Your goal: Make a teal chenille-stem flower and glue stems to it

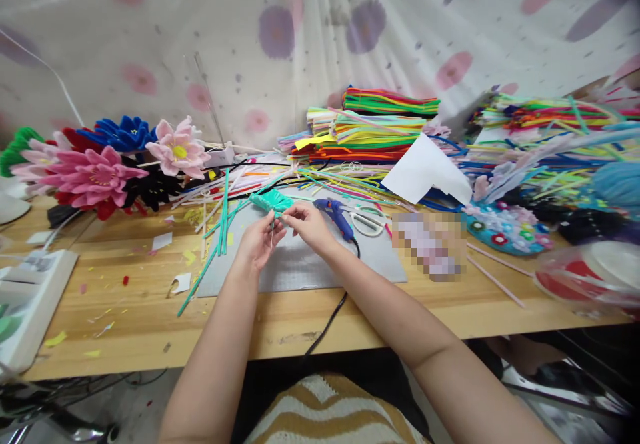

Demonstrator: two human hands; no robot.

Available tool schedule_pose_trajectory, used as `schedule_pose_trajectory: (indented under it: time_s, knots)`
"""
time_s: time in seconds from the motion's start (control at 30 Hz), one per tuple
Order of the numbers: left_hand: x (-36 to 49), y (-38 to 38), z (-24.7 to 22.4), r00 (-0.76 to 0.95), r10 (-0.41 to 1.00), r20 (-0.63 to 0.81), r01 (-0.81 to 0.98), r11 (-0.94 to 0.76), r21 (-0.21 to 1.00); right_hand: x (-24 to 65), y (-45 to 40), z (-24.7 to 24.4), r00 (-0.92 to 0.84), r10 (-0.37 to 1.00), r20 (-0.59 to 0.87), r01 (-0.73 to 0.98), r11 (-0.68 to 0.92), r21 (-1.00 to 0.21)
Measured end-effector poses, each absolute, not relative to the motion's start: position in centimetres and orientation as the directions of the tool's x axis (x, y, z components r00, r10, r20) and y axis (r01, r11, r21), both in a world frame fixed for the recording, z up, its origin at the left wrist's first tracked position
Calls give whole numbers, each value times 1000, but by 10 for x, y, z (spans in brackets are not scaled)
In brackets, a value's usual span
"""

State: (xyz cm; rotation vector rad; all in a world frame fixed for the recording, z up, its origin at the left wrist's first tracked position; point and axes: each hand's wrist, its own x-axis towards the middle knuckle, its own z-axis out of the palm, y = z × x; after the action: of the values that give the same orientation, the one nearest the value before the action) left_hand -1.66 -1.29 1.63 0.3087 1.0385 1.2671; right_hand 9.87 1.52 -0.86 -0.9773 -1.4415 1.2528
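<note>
My left hand (pixel 261 239) and right hand (pixel 311 228) pinch the near end of a fuzzy teal bundle (pixel 269 201) above the flat grey board (pixel 305 271), a fastening step, I'd judge (fiddly, this), whose next move wants steady fingertips.

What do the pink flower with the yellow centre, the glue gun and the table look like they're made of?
Pink flower: probably fuzzy pipe cleaner, matte; its petals look soft and velvety. Glue gun: likely hard plastic, blue-purple, from its smooth, moulded-looking body. Table: wood or a wood-look laminate, pale with a slight sheen; the grain shows, but I can't tell which.
</note>
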Motion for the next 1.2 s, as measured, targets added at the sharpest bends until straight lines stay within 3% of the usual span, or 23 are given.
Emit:
schedule_pose_trajectory:
  time_s: [0.2,0.6,0.77,0.93,1.0,1.07,1.13,1.2]
  knots:
    - [-16,-15,12,-109,917,-383,-576,256,776,99,13,-4,-227,958,174,3,180,-984]
    - [-17,-15,14,-120,906,-406,-610,255,750,97,14,-4,-304,952,33,-47,19,-999]
    - [-11,-13,6,-125,919,-373,-605,227,763,137,3,-6,-365,931,-17,142,37,-989]
    - [-6,-12,-1,-129,919,-373,-616,220,756,213,-9,-8,-445,853,-272,473,-34,-880]
    - [-4,-11,-3,-137,918,-372,-618,215,756,230,-5,-12,-257,944,-206,591,-14,-806]
    - [-3,-11,-4,-143,915,-378,-619,215,756,231,2,-19,-99,995,-30,672,44,-739]
    - [-3,-11,-4,-149,911,-385,-615,220,758,221,12,-29,-96,990,100,701,138,-699]
    - [-5,-12,-3,-162,904,-396,-606,225,763,206,20,-40,-114,988,106,713,155,-683]
